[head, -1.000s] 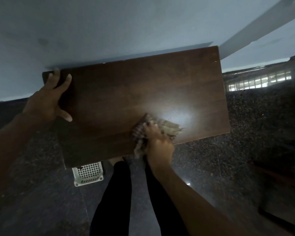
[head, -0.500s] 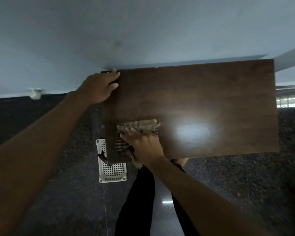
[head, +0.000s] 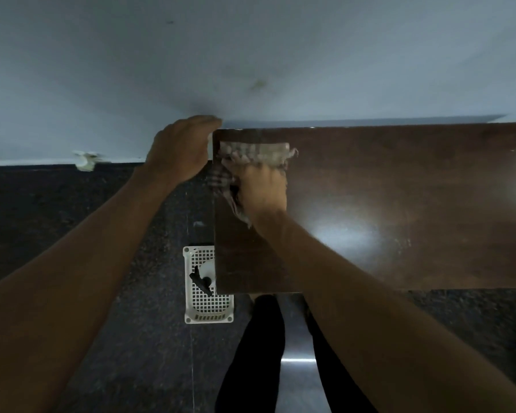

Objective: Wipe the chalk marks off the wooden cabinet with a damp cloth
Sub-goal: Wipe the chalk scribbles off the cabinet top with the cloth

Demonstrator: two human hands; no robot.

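Gripping a pale checked cloth [head: 252, 150] at the far-left corner of the dark brown wooden cabinet [head: 399, 189], the right hand [head: 261, 187] could sweep it over the edge the left hand [head: 178, 150] clasps.

The left hand [head: 179, 150] and right hand [head: 262, 189] are bare, as are the forearms [head: 87, 248]; below, plain close-fitting black trousers [head: 256, 347]

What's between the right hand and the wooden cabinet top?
A checked cloth, bunched under the right hand on the cabinet top near its far left corner, in the head view.
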